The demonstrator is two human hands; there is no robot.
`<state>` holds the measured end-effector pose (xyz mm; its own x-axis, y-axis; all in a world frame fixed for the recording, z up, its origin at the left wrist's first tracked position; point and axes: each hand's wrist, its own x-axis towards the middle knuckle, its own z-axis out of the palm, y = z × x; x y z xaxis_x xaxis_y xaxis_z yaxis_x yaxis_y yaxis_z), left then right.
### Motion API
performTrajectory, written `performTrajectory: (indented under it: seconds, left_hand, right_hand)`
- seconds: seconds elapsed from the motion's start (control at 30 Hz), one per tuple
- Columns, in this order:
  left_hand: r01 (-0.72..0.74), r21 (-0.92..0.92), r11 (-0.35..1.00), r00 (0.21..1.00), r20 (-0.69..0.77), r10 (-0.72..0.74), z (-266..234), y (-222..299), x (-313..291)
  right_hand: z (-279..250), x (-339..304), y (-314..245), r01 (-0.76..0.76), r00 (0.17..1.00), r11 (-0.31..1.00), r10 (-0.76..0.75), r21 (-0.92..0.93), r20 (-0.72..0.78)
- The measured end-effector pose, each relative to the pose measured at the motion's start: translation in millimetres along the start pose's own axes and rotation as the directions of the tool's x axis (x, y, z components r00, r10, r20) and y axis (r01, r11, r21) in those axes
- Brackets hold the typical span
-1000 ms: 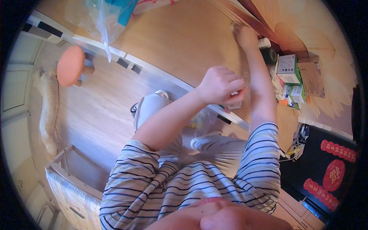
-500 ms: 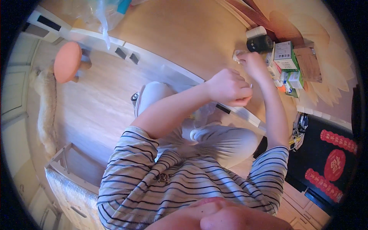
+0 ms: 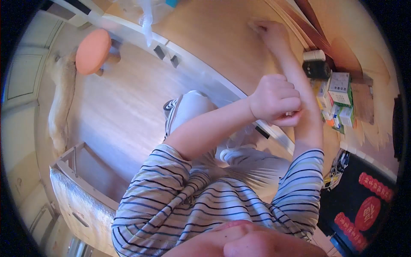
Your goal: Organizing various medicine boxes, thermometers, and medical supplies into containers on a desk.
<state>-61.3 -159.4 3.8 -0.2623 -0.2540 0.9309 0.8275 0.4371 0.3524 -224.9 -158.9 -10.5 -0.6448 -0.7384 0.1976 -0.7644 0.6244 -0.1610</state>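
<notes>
My left hand (image 3: 277,102) is closed in a fist in front of my right forearm. A small white bit (image 3: 289,114) shows between its curled fingers, too small to name. My right hand (image 3: 270,36) reaches out over the wooden tabletop (image 3: 214,30), near its far edge. Its fingers are bent and pressed together at the wood; whatever they may hold is hidden. Off to the left on the same top, a crumpled clear plastic bag (image 3: 147,21) hangs over the front edge.
Small boxes (image 3: 340,88), a black cylinder (image 3: 316,69) and a white roll (image 3: 314,55) stand by the wall on the right. White drawer fronts (image 3: 205,68) run below the top. An orange round stool (image 3: 93,51) and an open wooden box (image 3: 85,192) are on the left.
My right hand has moved away from beside the black cylinder, farther out over the tabletop; the pale clear scrap at its fingers no longer shows. My left fist has shifted right. The view has turned.
</notes>
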Motion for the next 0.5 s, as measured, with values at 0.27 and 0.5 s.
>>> performTrajectory:
  seconds: [0.27,0.5]
  left_hand:
    - [-0.007,-0.064,0.998,0.997,-0.082,0.001,-11.7,5.5,8.2]
    - [-0.092,-0.001,0.996,0.995,0.045,0.092,-16.6,16.4,4.0]
  right_hand:
    - [46.3,28.2,-89.4,0.371,0.914,0.854,-0.405,0.366,0.019]
    - [26.8,-61.7,-65.0,0.682,0.653,0.548,-0.755,0.484,-0.064]
